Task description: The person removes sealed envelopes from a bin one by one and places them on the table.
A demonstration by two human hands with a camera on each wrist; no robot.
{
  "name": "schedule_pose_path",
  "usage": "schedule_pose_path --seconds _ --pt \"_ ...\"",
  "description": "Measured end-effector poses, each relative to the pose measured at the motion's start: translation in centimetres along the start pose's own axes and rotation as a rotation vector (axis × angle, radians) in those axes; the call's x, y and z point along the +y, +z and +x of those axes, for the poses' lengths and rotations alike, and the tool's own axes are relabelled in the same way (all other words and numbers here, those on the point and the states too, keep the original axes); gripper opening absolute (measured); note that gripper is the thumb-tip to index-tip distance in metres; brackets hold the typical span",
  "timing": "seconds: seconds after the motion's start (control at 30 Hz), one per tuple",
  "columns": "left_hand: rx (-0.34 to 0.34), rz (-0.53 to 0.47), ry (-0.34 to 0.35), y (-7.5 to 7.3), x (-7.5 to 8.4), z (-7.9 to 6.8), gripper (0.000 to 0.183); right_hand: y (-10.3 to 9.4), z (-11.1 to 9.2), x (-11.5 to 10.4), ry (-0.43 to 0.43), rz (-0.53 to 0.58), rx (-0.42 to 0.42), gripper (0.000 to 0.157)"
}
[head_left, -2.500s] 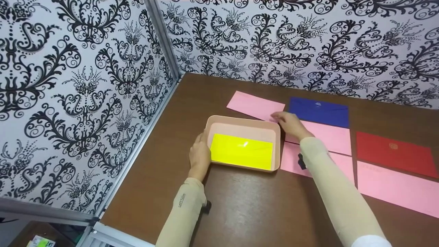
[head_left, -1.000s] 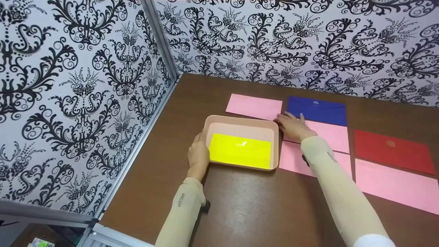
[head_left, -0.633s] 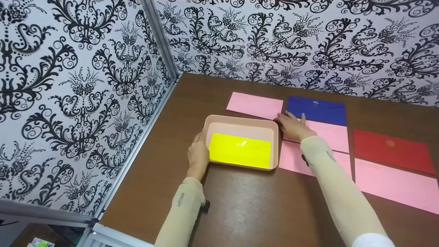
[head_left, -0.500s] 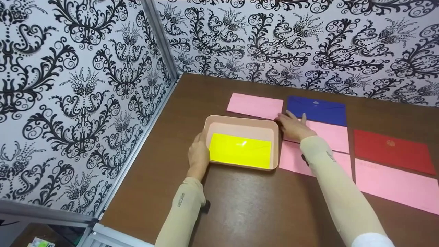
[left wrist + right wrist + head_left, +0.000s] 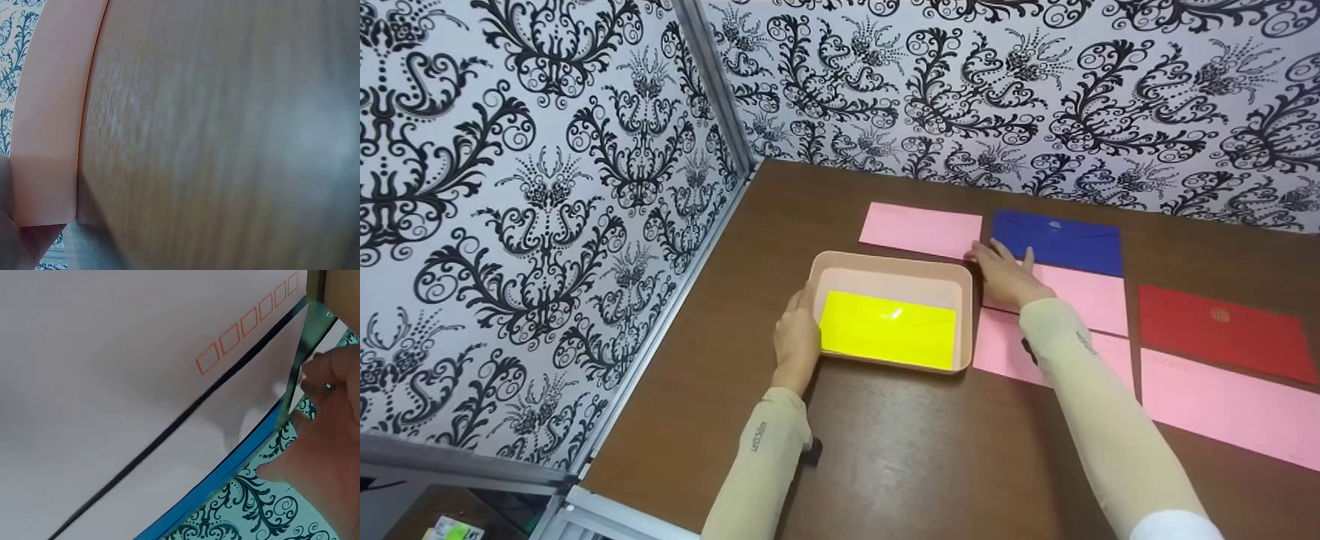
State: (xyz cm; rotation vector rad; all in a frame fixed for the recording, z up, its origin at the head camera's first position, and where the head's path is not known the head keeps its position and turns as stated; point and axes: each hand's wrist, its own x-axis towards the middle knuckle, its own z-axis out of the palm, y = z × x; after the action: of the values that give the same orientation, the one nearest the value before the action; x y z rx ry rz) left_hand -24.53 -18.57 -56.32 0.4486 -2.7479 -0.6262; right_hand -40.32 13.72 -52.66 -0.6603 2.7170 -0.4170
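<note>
A shallow peach-coloured tray (image 5: 896,262) with rounded corners sits on the brown table, a bright yellow envelope (image 5: 889,330) lying inside it. My left hand (image 5: 797,337) holds the tray's left side at the near corner; in the left wrist view only a bit of that hand shows beside the tray wall (image 5: 48,112). Beyond the tray lies a pink envelope (image 5: 922,229). At its near right corner are the fingertips of my right hand (image 5: 1005,276), thumb spread away from the fingers. That hand reaches over another pink envelope (image 5: 1084,296), which it partly covers.
A blue envelope (image 5: 1057,241) lies behind the right hand. Nearer is a further pink envelope (image 5: 1005,349), partly under the right arm. To the right are a red envelope (image 5: 1222,330) and a long pink one (image 5: 1230,409). Patterned walls (image 5: 997,90) bound the table behind and left.
The pink envelope beyond the tray has turned, its right end farther back, and lies straighter. My right hand has shifted slightly right and its thumb has spread. The left hand stays on the tray.
</note>
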Motion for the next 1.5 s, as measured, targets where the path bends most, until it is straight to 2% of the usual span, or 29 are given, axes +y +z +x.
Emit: schedule_pose_path --seconds 0.3,0.5,0.87,1.03,1.1,1.5 --pt "0.009 0.008 0.001 0.0 0.1 0.0 0.052 -0.9 -0.4 -0.5 -0.006 0.101 0.11 0.062" --pt "0.028 0.011 0.004 0.1 -0.1 0.0 0.05 -1.3 -0.5 -1.4 -0.045 0.102 0.142 0.066" --pt "0.022 -0.004 0.01 0.2 -0.2 0.0 0.048 -1.5 -2.0 -3.5 -0.106 0.107 0.188 0.062" --pt "-0.001 -0.021 0.0 0.0 -0.2 0.0 0.05 -1.4 -2.6 -4.0 -0.181 0.11 0.238 0.062" --pt "-0.01 -0.026 -0.006 0.0 -0.1 0.1 0.052 -1.3 -2.8 -4.2 -0.206 0.122 0.243 0.062" --pt "-0.045 -0.021 -0.029 0.0 0.0 0.2 0.05 -1.5 -4.3 -6.3 -0.226 0.201 0.186 0.06"
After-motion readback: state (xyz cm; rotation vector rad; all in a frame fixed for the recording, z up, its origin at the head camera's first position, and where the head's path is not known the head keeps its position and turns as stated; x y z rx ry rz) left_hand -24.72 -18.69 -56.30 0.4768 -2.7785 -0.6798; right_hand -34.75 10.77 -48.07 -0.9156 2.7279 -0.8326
